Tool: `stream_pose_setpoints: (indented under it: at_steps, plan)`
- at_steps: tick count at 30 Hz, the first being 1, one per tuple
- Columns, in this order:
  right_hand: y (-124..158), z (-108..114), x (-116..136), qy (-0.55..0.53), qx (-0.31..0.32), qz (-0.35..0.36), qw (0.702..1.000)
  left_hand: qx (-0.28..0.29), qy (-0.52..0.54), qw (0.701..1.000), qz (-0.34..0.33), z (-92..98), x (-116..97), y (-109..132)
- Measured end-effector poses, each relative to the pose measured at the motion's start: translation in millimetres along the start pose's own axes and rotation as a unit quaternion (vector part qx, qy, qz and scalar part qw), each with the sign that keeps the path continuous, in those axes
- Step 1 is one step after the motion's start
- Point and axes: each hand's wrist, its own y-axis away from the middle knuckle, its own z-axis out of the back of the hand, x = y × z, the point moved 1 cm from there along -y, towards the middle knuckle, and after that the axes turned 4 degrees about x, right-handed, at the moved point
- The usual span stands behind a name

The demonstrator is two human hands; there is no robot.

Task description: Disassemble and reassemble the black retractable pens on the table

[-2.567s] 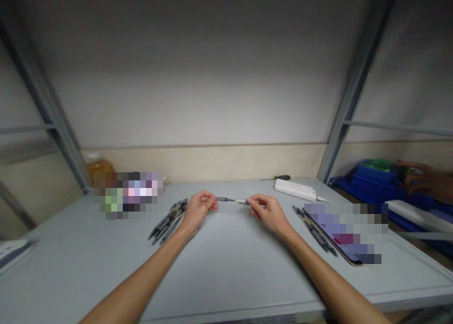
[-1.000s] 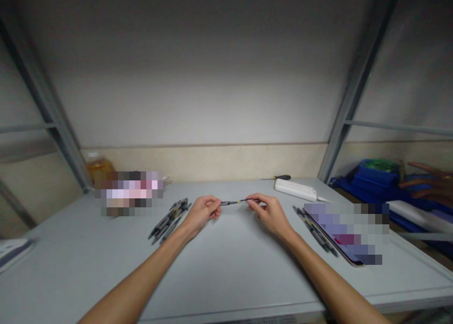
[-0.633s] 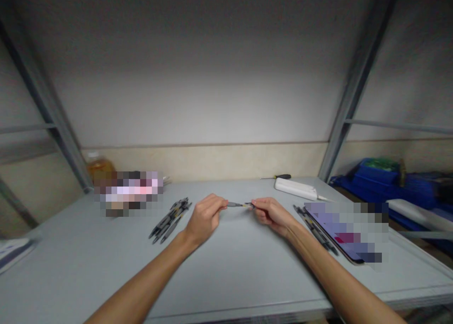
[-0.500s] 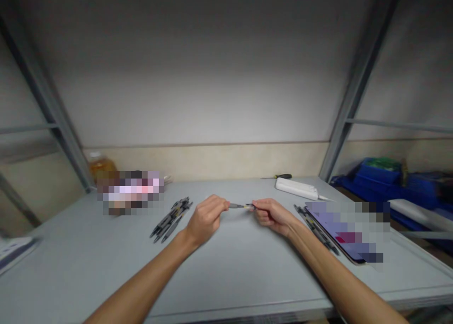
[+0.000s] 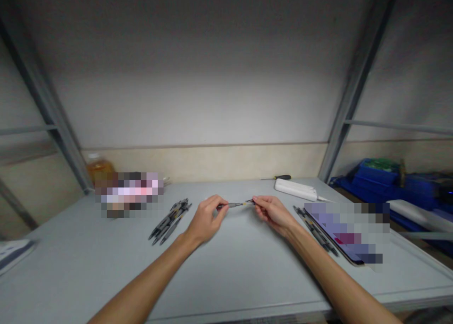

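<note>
Between my two hands, a grey pen [image 5: 234, 205] with a yellowish band is held level just above the table. My left hand [image 5: 208, 218] pinches its dark end between thumb and fingertips. At the other end, my right hand [image 5: 272, 213] closes on the dark part with the clip, partly hidden by the fingers. A pile of similar grey pens [image 5: 170, 221] lies left of my left hand. More such pens [image 5: 316, 230] lie in a row to the right of my right forearm.
A white power strip [image 5: 296, 190] with a cable and a screwdriver [image 5: 282, 177] lie at the back right. A flat blurred-out object [image 5: 339, 234] is beside the right-hand pens. At the back left stand a bottle [image 5: 100, 168] and a blurred-out pinkish object [image 5: 130, 191]. Metal posts frame the table.
My left hand has shifted its grip: the fingers have opened somewhat, and more of the pen's dark end shows. My right hand keeps hold of the clip end, almost unmoved.
</note>
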Motion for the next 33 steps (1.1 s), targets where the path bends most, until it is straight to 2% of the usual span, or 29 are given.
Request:
stream_pose_setpoints:
  at_steps: [3, 6, 9, 13, 16, 19, 22, 26, 29, 33]
  plan:
    - [0.5, -3.2, 1.2, 0.054, -0.028, 0.044, 0.997, 0.047, 0.152, 0.974, 0.161, -10.2, 10.0, 0.6]
    - [1.2, -6.3, 1.3, 0.086, -0.035, 0.065, 0.994, 0.039, 0.232, 0.945, 0.225, -16.8, 15.9, 1.5]
    - [1.8, -8.4, 0.3, 0.097, -0.030, 0.070, 0.992, -0.002, 0.198, 0.955, 0.222, -16.6, 13.1, 1.8]
    - [2.4, -8.7, -1.6, 0.093, -0.033, 0.051, 0.994, -0.019, 0.100, 0.973, 0.208, -13.2, 4.0, 2.8]
    - [1.6, -9.1, -2.0, 0.045, -0.041, 0.041, 0.997, -0.031, 0.058, 0.981, 0.182, -12.2, -0.1, 3.3]
    - [0.3, -12.0, 0.3, -0.046, -0.060, 0.056, 0.996, -0.040, 0.069, 0.984, 0.159, -13.5, -3.1, 3.0]
    - [-0.8, -19.0, 5.9, -0.112, -0.066, 0.065, 0.989, -0.009, 0.113, 0.982, 0.149, -17.0, -7.7, 2.3]
    - [-3.1, -29.2, 19.7, -0.165, -0.054, 0.089, 0.981, 0.064, 0.141, 0.980, 0.123, -19.8, -15.0, 1.8]
    - [-6.6, -31.6, 33.2, -0.232, -0.027, 0.093, 0.968, 0.073, 0.112, 0.985, 0.106, -17.5, -13.9, 1.3]
    - [-12.4, -29.4, 47.8, -0.257, 0.027, 0.033, 0.965, 0.057, -0.006, 0.992, 0.112, -9.6, -0.8, 0.8]
